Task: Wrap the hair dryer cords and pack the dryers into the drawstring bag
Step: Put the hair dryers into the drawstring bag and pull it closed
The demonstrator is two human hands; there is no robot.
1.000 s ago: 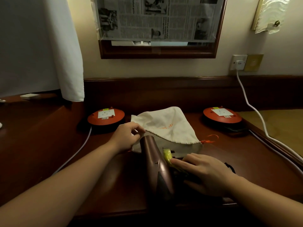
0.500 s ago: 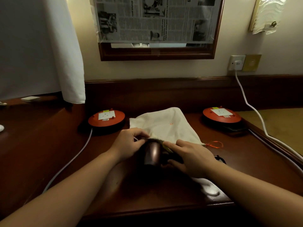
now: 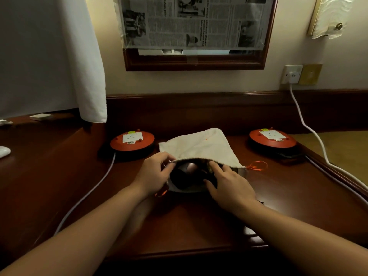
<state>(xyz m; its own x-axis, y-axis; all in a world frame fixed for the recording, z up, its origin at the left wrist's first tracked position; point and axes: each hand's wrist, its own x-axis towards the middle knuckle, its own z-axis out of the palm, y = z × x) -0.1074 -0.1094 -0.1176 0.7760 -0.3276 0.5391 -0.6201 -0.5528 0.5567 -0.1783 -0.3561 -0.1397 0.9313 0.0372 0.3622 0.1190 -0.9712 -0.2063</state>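
A cream drawstring bag [image 3: 201, 146] lies on the dark wooden desk [image 3: 59, 176] with its mouth toward me. A dark bronze hair dryer [image 3: 187, 170] sits mostly inside the mouth, only its rear end showing. My left hand [image 3: 154, 173] pinches the left upper edge of the bag's opening. My right hand [image 3: 227, 183] holds the dryer's near end at the right side of the opening, fingers curled over it. An orange drawstring [image 3: 256, 165] loops out at the bag's right; another bit shows under my left wrist. The dryer's cord is hidden.
Two round red socket units [image 3: 132, 140] [image 3: 271, 138] stand left and right of the bag, each with a white cable [image 3: 87, 196]. A second white cable [image 3: 310, 128] runs from the wall outlet [image 3: 291, 74] down the desk's right edge. A white cloth [image 3: 87, 56] hangs at left.
The hair dryer has slid forward from in front of the bag into its mouth. My right hand followed it in; my left hand kept hold of the bag's edge.
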